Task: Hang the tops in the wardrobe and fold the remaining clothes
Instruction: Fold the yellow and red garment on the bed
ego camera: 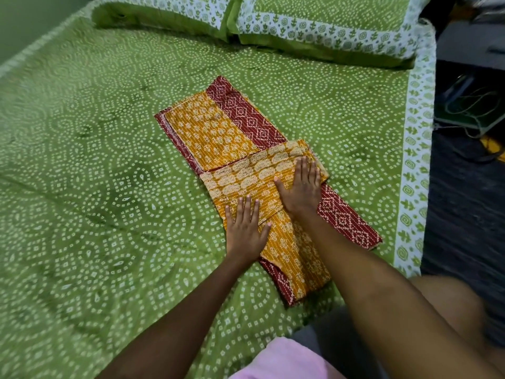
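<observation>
The cloth point(246, 170) lies flat in the middle of the bed point(82, 160). It is yellow with a red edge. One part is folded over across the middle. Both hands press down on that fold. The left hand point(244, 228) lies flat on the near side of the fold, fingers straight and holding nothing. The right hand point(302, 187) lies flat a bit farther up, fingers straight too. I think the fold is only half done. The long ends stick out on both sides, so more folds are left. No other clothes show here, and the wardrobe is not in view. Two pillows point(273, 23) sit at the head of the bed. I see no words or labels anywhere.
</observation>
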`<state>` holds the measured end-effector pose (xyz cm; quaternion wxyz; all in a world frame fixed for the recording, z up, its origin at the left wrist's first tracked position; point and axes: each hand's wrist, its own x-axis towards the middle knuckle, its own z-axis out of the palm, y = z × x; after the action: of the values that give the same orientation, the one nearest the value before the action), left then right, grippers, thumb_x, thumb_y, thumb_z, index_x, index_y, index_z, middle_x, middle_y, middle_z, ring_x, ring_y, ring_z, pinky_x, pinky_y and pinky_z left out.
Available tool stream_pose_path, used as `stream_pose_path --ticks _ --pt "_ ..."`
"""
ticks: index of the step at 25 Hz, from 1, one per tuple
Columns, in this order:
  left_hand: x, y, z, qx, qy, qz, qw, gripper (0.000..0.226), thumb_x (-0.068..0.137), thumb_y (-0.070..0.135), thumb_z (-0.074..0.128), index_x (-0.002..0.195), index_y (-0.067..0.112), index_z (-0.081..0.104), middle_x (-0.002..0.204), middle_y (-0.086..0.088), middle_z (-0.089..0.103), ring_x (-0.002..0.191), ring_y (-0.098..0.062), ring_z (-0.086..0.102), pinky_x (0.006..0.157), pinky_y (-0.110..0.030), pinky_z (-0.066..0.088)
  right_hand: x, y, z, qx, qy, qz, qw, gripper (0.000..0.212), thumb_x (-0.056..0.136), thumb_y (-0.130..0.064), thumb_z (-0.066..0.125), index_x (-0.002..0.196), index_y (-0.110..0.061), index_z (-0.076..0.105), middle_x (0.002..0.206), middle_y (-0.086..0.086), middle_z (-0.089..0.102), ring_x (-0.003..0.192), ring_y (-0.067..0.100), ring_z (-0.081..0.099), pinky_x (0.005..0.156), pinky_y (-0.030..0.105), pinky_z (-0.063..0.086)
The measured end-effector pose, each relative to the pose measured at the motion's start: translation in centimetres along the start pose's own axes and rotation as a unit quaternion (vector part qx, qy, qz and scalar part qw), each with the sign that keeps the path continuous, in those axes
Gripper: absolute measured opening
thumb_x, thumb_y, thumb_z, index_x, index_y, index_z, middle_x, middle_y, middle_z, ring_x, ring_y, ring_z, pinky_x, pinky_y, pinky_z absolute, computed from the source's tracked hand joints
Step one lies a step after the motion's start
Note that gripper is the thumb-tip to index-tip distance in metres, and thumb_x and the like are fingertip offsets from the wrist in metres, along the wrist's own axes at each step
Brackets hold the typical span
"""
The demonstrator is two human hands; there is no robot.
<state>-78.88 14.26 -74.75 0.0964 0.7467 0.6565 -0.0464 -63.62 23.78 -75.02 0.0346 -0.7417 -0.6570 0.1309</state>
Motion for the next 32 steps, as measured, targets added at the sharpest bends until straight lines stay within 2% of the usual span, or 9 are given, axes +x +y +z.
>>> stream_pose_path --ticks 4,9,14,17,22,25,27,29,32 --pt "-2.9 -1.4 0.5 -0.056 0.003 0.089 0.994 0.08 0.077 0.067 -0.023 0.144 0.025 -0.011 0.153 0.004 -0.015 0.143 -0.013 -0.017 0.11 -0.032 -0.022 -1.9 3.2 -0.8 -0.027 0.002 -0.024 0.999 0.076 0.095 -0.06 0.012 0.148 -0.011 -0.012 0.157 0.007 -0.015 0.143 0.022 -0.017 0.113 0.038 -0.015" --pt "-4.1 -3.2 0.3 -0.1 0.022 0.193 0.976 0.079 0.072 0.061 0.019 0.145 0.031 0.015 0.156 -0.001 0.006 0.144 -0.016 0.001 0.114 -0.049 -0.009 -5.2 8.6 -2.1 -0.032 -0.033 -0.065 0.997 0.068 0.098 -0.052 0.014 0.149 -0.012 -0.008 0.158 0.007 -0.008 0.145 0.021 -0.006 0.116 0.036 -0.007" --pt "-5.4 -3.4 0.7 -0.056 0.052 0.226 0.971 0.078 0.079 0.07 0.031 0.146 0.034 0.014 0.155 0.002 0.015 0.143 -0.018 0.008 0.113 -0.057 -0.005 -8.3 14.9 -6.2 0.245 -0.075 -0.077 0.964 0.041 0.102 -0.012 0.032 0.141 -0.019 0.039 0.15 0.009 0.033 0.136 0.029 0.033 0.11 0.038 0.028" --pt "-5.5 -2.4 0.2 -0.055 0.064 0.201 0.976 0.073 0.084 0.07 0.028 0.145 0.031 0.018 0.151 0.004 0.02 0.141 -0.023 0.019 0.111 -0.057 -0.002 -9.9 17.2 -7.9 0.314 -0.112 -0.009 0.943 0.058 0.091 0.012 0.037 0.137 -0.021 0.046 0.148 0.011 0.036 0.13 0.027 0.041 0.089 0.02 0.043" --pt "-5.9 -0.9 0.1 -0.065 0.052 0.248 0.965 0.053 0.087 0.039 0.031 0.135 0.023 0.046 0.14 0.001 0.045 0.134 -0.021 0.036 0.111 -0.061 0.013 -11.1 16.2 -8.7 0.334 -0.138 -0.018 0.932 0.061 0.088 0.007 0.052 0.141 -0.02 0.04 0.141 0.012 0.041 0.115 0.019 0.046 0.087 0.023 0.043" --pt "-5.5 -0.8 -1.1 -0.146 0.028 0.231 0.962 0.064 0.077 0.044 0.025 0.127 0.02 0.056 0.137 0.002 0.051 0.132 -0.014 0.038 0.116 -0.048 0.012 -9.2 15.6 -9.1 0.463 -0.063 0.114 0.877 0.034 0.093 0.005 0.042 0.124 -0.001 0.055 0.116 0.016 0.061 0.084 0.014 0.059 0.062 0.016 0.05" --pt "-4.4 -0.6 -2.7 -0.179 0.03 0.242 0.953 0.064 0.074 0.045 0.029 0.12 0.015 0.061 0.131 0.0 0.056 0.121 -0.008 0.044 0.114 -0.041 0.009 -7.5 14.3 -9.0 0.506 -0.038 0.178 0.843 0.028 0.096 -0.006 0.044 0.119 0.004 0.055 0.103 0.016 0.064 0.08 0.018 0.061 0.067 0.022 0.052" --pt "-2.8 -0.4 -3.8 -0.228 0.044 0.204 0.951 0.054 0.08 0.041 0.04 0.118 0.01 0.062 0.131 -0.004 0.056 0.118 -0.01 0.045 0.115 -0.047 0.015 -5.7 12.1 -8.3 0.502 -0.047 0.173 0.846 0.022 0.094 -0.014 0.052 0.109 0.001 0.058 0.098 0.012 0.062 0.085 0.018 0.058 0.074 0.025 0.049" --pt "-1.3 0.0 -3.6 -0.253 0.068 0.146 0.954 0.029 0.09 0.016 0.056 0.117 0.011 0.062 0.136 -0.004 0.051 0.118 -0.015 0.044 0.107 -0.055 0.033 -2.9 8.1 -7.1 0.47 -0.031 0.172 0.865 0.022 0.084 -0.027 0.067 0.083 -0.007 0.058 0.075 0.001 0.056 0.062 0.01 0.046 0.053 0.021 0.041"
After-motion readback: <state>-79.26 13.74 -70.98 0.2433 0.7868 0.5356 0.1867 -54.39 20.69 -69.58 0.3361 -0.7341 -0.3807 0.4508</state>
